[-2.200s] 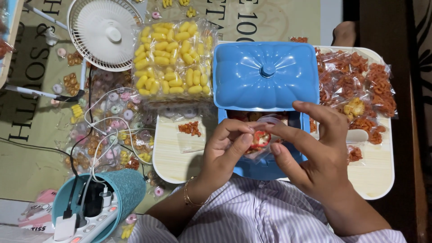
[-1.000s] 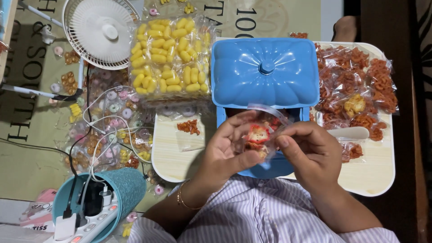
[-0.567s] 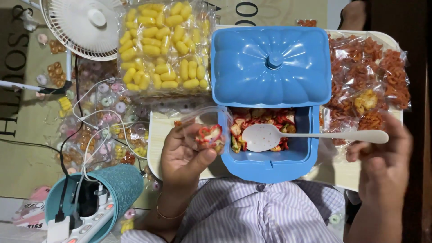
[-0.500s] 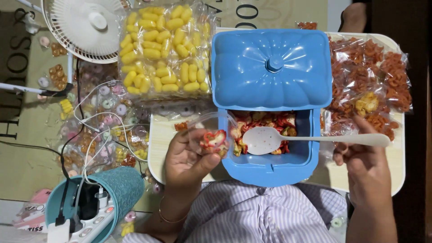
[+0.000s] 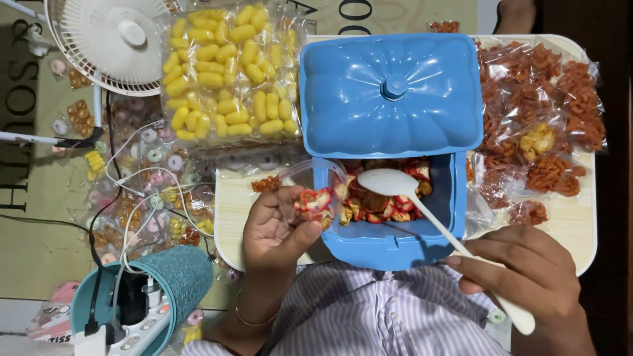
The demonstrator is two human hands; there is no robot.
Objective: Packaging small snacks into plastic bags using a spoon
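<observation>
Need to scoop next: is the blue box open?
Partly open: the lid covers the far half of the box; snacks show.

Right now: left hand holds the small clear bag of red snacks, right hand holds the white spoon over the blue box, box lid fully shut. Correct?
Not quite. The head view shows the blue lid slid back, leaving the blue box open with snacks showing. The rest holds: left hand holds the small clear bag, right hand holds the white spoon over the box.

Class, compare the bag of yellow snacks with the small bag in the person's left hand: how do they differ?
The bag of yellow snacks is large and lies flat; the small bag is held open by the left hand. One holds yellow oval pieces, the other red ones. Both are clear plastic.
</observation>
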